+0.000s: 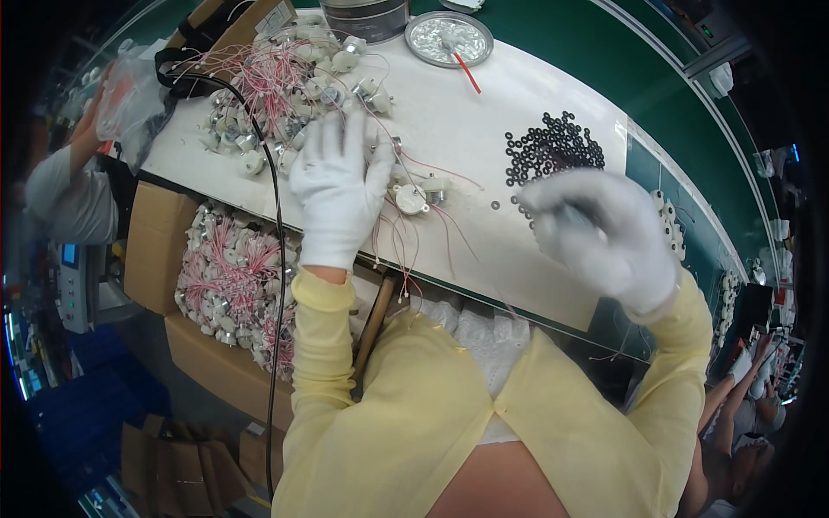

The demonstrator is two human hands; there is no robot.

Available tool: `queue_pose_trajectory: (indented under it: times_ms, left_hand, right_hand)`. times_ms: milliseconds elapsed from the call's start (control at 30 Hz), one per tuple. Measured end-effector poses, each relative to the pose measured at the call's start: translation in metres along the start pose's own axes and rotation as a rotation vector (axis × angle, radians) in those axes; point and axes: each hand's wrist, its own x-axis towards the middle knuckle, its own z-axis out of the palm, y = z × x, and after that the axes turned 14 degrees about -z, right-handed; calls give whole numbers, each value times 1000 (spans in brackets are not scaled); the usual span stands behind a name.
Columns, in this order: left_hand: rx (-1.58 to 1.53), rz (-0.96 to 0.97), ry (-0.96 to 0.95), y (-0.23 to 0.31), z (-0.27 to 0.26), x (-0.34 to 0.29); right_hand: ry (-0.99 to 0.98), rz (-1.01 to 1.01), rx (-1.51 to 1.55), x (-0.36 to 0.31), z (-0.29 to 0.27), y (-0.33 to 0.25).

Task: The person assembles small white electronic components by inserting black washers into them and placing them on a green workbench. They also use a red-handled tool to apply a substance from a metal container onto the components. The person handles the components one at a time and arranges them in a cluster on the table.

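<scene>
My left hand [337,186], in a white glove, reaches to the near edge of a pile of small motors [276,82] with pink and white wires. Its fingers are stretched out and somewhat apart, with the tips against the pile. Just right of it, a few loose motors [413,198] lie on the white tabletop, their wires trailing toward the front edge. My right hand [604,233], also gloved, is blurred by motion. It hovers over the table just below a heap of small black rings [553,147]; whether anything is between its fingers cannot be made out.
A round metal dish [423,39] of pale grease with a red-handled stick [467,72] stands at the back, beside a metal tin [367,17]. A cardboard box [160,246] full of motors sits below the table's left. A black cable [278,224] hangs across. Another person [65,190] is at left.
</scene>
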Motion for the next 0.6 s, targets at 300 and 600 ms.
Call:
queue_pose_trajectory:
  times_ms: [300, 600]
  left_hand:
    - [-137, 86, -153, 21, -10, -7]
    - [48, 116, -154, 54, -25, -16]
  right_hand:
    - [-97, -215, -545, -57, -40, -38]
    - [-1, 123, -922, -114, -21, 44]
